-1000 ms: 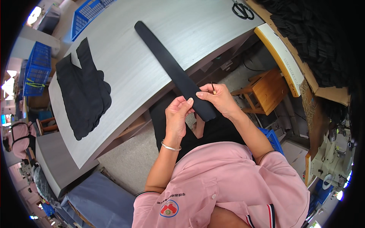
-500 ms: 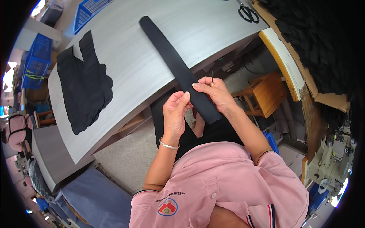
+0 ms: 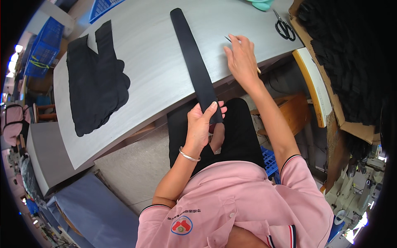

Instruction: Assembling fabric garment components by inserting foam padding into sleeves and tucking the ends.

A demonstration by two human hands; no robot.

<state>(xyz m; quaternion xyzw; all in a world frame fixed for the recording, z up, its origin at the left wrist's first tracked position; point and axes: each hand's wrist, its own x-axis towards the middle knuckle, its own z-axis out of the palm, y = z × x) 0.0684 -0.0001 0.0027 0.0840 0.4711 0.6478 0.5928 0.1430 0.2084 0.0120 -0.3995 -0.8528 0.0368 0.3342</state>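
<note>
Over on the right I see black-handled scissors [image 3: 282,21] lying near an open cardboard box [image 3: 357,131], with a mint-green object [image 3: 262,5] to their left. A wooden stool [image 3: 294,113] stands lower down. Across on the left are a blue crate [image 3: 46,44] and, nearer, a draped blue-grey cloth [image 3: 91,208].

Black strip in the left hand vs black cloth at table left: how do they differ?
Black strip is long and narrow; black cloth is broad, with a notched far edge. Left hand grips the black strip; neither hand touches the black cloth. Both are black.
</note>
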